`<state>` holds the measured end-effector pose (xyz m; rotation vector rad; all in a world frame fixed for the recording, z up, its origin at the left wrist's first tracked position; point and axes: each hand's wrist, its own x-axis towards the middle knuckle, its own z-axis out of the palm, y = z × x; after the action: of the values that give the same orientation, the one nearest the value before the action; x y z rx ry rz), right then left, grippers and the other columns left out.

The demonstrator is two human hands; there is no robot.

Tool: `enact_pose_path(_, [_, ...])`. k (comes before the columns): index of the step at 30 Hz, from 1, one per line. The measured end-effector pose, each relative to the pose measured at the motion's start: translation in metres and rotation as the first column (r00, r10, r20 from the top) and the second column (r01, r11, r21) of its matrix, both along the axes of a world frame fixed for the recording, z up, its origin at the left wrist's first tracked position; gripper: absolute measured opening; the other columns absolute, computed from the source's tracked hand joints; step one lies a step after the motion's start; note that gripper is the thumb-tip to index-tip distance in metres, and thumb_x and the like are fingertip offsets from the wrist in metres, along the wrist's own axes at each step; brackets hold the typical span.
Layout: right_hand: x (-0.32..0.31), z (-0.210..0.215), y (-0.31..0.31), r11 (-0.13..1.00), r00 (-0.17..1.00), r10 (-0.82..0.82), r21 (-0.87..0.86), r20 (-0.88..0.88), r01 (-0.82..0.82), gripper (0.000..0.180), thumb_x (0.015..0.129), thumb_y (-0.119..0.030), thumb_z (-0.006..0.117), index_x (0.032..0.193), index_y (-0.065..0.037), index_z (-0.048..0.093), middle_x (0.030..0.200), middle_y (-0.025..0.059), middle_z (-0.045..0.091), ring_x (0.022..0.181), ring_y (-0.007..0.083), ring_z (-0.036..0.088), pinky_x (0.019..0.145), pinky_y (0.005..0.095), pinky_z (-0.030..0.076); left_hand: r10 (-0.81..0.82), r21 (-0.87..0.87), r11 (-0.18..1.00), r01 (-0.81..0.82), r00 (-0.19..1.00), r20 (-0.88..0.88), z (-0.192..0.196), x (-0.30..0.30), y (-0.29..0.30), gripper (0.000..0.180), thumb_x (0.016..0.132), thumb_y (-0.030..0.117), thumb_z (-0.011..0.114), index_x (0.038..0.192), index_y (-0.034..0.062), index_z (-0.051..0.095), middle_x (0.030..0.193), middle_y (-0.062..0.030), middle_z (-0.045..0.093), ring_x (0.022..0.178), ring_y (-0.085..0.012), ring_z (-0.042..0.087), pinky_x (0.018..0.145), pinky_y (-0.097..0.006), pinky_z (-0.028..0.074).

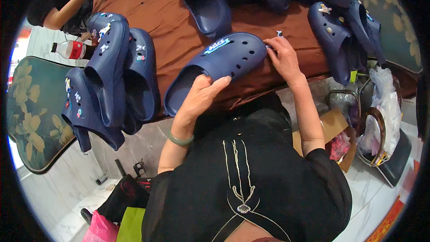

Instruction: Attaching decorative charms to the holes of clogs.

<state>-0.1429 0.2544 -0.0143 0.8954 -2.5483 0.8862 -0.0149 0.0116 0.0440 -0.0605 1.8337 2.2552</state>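
Note:
A dark blue clog (239,56) with round holes lies before me on the brown cloth, toe to the right. One light-blue lettered charm (217,46) sits on its upper. My left hand (199,93) grips the clog by the edge of its foot opening, thumb on the upper and fingers tucked inside. Just past the toe, my right hand (283,58) has its fingertips drawn together low over the cloth; what they pinch is too small to make out. Beside those fingers stands a small charm (279,33).
Several charm-studded clogs (107,69) are stacked at the table's left edge, others (331,40) at the right and far side. A bottle (74,49) lies at the left near another person's arm (74,6). Flowered chair backs (33,112) flank the brown-covered table (156,13).

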Motion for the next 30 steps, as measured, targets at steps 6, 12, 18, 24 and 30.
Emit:
enact_pose_path(6, [0.013,0.014,-0.006,0.955,0.979,-0.052,-0.278,0.199,0.107,0.017,0.086,-0.002,0.061,0.102,-0.002,0.065,0.096,0.0141,0.066,0.087,0.0284,0.064,0.076,0.0328,0.050,0.084,0.127,0.989,-0.082,0.996,-0.007,-0.003,-0.001,0.007,0.039,0.089,0.013,0.060,0.124,-0.0046,0.055,0.120,-0.0052,0.058,0.111,-0.0152,0.052,0.101,-0.030,0.036])
enact_pose_path(12, [0.061,0.054,-0.021,0.924,0.964,0.130,-0.380,0.232,-0.033,0.020,0.083,0.001,0.064,0.103,-0.002,0.066,0.095,0.0115,0.065,0.084,0.0208,0.062,0.075,0.0297,0.049,0.088,-0.021,0.996,-0.089,0.996,-0.010,-0.014,0.004,0.004,0.034,0.093,0.019,0.057,0.117,-0.0054,0.059,0.109,-0.0050,0.063,0.099,-0.0118,0.055,0.089,-0.027,0.043])
enact_pose_path(18, [0.075,0.049,-0.039,0.908,0.924,0.238,-0.407,0.299,-0.102,0.019,0.077,-0.003,0.072,0.095,-0.004,0.068,0.087,0.0076,0.065,0.085,0.0227,0.060,0.076,0.0330,0.047,0.086,0.068,0.994,-0.082,0.994,-0.066,-0.011,0.004,0.007,0.034,0.093,0.020,0.055,0.116,-0.0055,0.058,0.107,-0.0064,0.064,0.096,-0.0119,0.055,0.087,-0.028,0.044])
enact_pose_path(24, [0.045,0.059,-0.040,0.956,0.956,0.284,-0.096,0.069,-0.277,0.019,0.074,-0.017,0.075,0.092,-0.014,0.069,0.091,0.0008,0.064,0.094,0.0196,0.056,0.089,0.0361,0.034,0.022,-0.051,0.998,-0.023,0.999,-0.034,-0.010,0.003,0.002,0.036,0.091,0.018,0.055,0.118,-0.0052,0.057,0.110,-0.0106,0.063,0.101,-0.0168,0.057,0.092,-0.031,0.044])
enact_pose_path(30, [0.012,0.072,-0.042,0.898,0.885,0.424,0.037,0.193,-0.438,0.019,0.075,-0.024,0.075,0.086,-0.013,0.065,0.088,-0.0008,0.062,0.094,0.0208,0.053,0.089,0.0377,0.031,0.013,-0.072,0.997,-0.018,0.997,-0.071,-0.013,0.001,0.000,0.040,0.090,0.017,0.055,0.123,-0.0045,0.053,0.117,-0.0112,0.060,0.107,-0.0186,0.055,0.096,-0.032,0.041])
